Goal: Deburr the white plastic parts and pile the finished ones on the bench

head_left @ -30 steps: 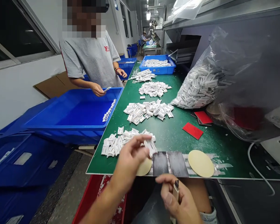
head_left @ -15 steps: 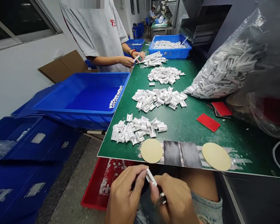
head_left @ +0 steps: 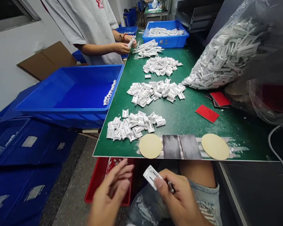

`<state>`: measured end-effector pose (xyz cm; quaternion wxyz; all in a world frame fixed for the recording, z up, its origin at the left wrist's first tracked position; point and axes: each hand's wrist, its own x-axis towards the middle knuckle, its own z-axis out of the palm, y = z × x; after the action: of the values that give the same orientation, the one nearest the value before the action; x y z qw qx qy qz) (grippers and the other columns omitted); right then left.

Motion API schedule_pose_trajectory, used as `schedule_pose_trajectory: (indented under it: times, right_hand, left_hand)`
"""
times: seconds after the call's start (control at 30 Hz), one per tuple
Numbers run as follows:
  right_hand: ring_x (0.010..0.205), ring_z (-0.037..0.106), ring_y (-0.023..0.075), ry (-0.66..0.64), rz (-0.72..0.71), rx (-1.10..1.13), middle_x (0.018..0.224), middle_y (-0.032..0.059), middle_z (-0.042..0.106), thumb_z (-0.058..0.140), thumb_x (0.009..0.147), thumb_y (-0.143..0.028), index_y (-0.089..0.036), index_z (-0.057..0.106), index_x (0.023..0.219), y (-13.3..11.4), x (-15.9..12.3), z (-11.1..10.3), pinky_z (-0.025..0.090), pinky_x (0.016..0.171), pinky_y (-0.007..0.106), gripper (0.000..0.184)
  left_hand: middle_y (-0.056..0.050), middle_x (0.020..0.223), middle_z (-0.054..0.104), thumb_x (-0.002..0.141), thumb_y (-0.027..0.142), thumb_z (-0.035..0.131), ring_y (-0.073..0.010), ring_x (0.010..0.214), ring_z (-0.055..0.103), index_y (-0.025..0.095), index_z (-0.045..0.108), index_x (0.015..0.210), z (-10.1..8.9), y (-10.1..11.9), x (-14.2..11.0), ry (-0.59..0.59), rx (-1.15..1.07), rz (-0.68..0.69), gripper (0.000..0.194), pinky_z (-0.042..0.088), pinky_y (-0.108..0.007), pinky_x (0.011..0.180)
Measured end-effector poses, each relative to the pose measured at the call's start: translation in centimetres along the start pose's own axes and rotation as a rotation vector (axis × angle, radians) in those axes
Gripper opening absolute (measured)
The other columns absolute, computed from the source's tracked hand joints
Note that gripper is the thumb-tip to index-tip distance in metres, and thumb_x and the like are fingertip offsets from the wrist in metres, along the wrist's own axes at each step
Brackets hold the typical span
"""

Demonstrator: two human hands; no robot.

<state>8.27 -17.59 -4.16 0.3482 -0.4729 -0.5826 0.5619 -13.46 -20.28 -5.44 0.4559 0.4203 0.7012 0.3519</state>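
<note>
My right hand [head_left: 179,197] is below the table's front edge, over my lap, pinching a small white plastic clip [head_left: 151,176] with a thin metal tool [head_left: 171,187] tucked in the same fingers. To its left, my left hand [head_left: 112,194] hovers over a red bin [head_left: 96,182], fingers loosely apart and holding nothing. Just above on the green table [head_left: 191,119] lies the nearest pile of white clips [head_left: 134,125].
More clip piles [head_left: 155,92] run up the table toward a blue tray [head_left: 166,37]. A clear bag of clips [head_left: 226,56] is at right, with red pads [head_left: 207,113] and two tan discs [head_left: 150,145] nearby. A co-worker [head_left: 89,28] stands at left behind a large blue bin [head_left: 70,91].
Both hands came down from the table edge to my lap. The clip passed from my left hand's fingers to my right hand, and my left hand let go and moved left.
</note>
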Motion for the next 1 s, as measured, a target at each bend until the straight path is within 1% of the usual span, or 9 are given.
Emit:
schedule_pose_trajectory:
  times: [0.07, 0.1, 0.13, 0.2, 0.3, 0.37, 0.43, 0.6, 1.0]
  right_hand:
    - [0.052, 0.039, 0.0063, -0.046, -0.038, -0.019, 0.06, -0.0062, 0.046, 0.046, 0.1, -0.041, -0.018, 0.06, 0.081, -0.5, -0.1, 0.0, 0.029, 0.049, 0.02, 0.033]
    - [0.052, 0.041, 0.0064, -0.07, -0.074, -0.058, 0.062, -0.0059, 0.05, 0.046, 0.1, -0.04, -0.018, 0.061, 0.085, -0.8, -0.2, -0.2, 0.03, 0.05, 0.02, 0.031]
    - [0.053, 0.045, 0.0068, -0.082, -0.127, -0.12, 0.065, -0.0052, 0.054, 0.046, 0.101, -0.039, -0.018, 0.061, 0.09, -1.1, -0.3, -0.6, 0.033, 0.052, 0.02, 0.029]
    - [0.058, 0.052, 0.0091, -0.045, -0.292, -0.318, 0.071, -0.0029, 0.06, 0.045, 0.101, -0.041, -0.018, 0.061, 0.101, -1.7, -0.5, -1.9, 0.036, 0.057, 0.022, 0.028]
    - [0.064, 0.054, 0.0152, 0.118, -0.574, -0.724, 0.072, 0.0013, 0.061, 0.041, 0.101, -0.052, -0.017, 0.06, 0.1, -2.4, -0.4, -4.3, 0.035, 0.061, 0.028, 0.04]
    - [0.057, 0.047, 0.0166, 0.165, -0.661, -0.941, 0.063, 0.0009, 0.053, 0.037, 0.099, -0.059, -0.018, 0.059, 0.085, -2.6, -0.1, -5.6, 0.029, 0.058, 0.032, 0.049]
    - [0.053, 0.039, 0.0168, 0.154, -0.692, -1.067, 0.058, 0.0003, 0.046, 0.033, 0.098, -0.063, -0.02, 0.053, 0.071, -2.8, 0.1, -6.3, 0.023, 0.056, 0.033, 0.054]
    - [0.054, 0.033, 0.0184, 0.153, -0.721, -1.192, 0.057, 0.0001, 0.042, 0.031, 0.098, -0.063, -0.024, 0.045, 0.066, -3.1, 0.4, -6.3, 0.02, 0.056, 0.035, 0.053]
    - [0.054, 0.028, 0.0184, 0.211, -0.735, -1.26, 0.055, -0.0005, 0.038, 0.028, 0.097, -0.064, -0.024, 0.041, 0.063, -2.9, 0.5, -5.9, 0.018, 0.056, 0.035, 0.055]
  left_hand:
    - [-0.011, 0.113, 0.076, 0.076, 0.048, 0.076, -0.0265, 0.102, 0.072, 0.022, 0.07, 0.119, 3.4, 3.3, -0.8, -0.05, -0.286, 0.022, 0.051, 0.058, -0.031, 0.088]
    - [-0.011, 0.105, 0.079, 0.076, 0.046, 0.078, -0.0245, 0.095, 0.074, 0.021, 0.074, 0.107, 4.7, 4.6, -0.9, -0.073, -0.337, -0.016, 0.04, 0.059, -0.028, 0.083]
    - [-0.01, 0.099, 0.08, 0.076, 0.044, 0.079, -0.0228, 0.089, 0.075, 0.02, 0.075, 0.101, 5.6, 5.6, -0.8, -0.1, -0.387, -0.049, 0.034, 0.06, -0.026, 0.079]
    - [-0.008, 0.091, 0.08, 0.077, 0.039, 0.08, -0.0187, 0.08, 0.075, 0.02, 0.075, 0.094, 6.3, 6.7, -0.3, -0.161, -0.459, -0.115, 0.026, 0.059, -0.022, 0.071]
    - [-0.004, 0.084, 0.08, 0.077, 0.032, 0.082, -0.0129, 0.072, 0.073, 0.02, 0.075, 0.092, 5.8, 7.6, 0.5, -0.276, -0.512, -0.127, 0.02, 0.055, -0.016, 0.066]
    - [-0.003, 0.081, 0.08, 0.076, 0.03, 0.083, -0.0108, 0.07, 0.072, 0.02, 0.077, 0.088, 5.3, 8.2, 0.6, -0.348, -0.49, -0.132, 0.016, 0.054, -0.014, 0.066]
    - [-0.003, 0.08, 0.08, 0.075, 0.027, 0.083, -0.0112, 0.072, 0.073, 0.021, 0.079, 0.087, 5.1, 8.9, 0.6, -0.394, -0.471, -0.16, 0.014, 0.054, -0.014, 0.068]
    - [-0.001, 0.078, 0.08, 0.073, 0.026, 0.085, -0.0124, 0.074, 0.074, 0.023, 0.081, 0.084, 5.2, 9.8, 0.3, -0.399, -0.479, -0.206, 0.012, 0.056, -0.015, 0.069]
    - [-0.002, 0.076, 0.079, 0.07, 0.029, 0.087, -0.0112, 0.071, 0.072, 0.022, 0.081, 0.082, 5.1, 9.7, 0.2, -0.362, -0.467, -0.234, 0.015, 0.055, -0.015, 0.067]
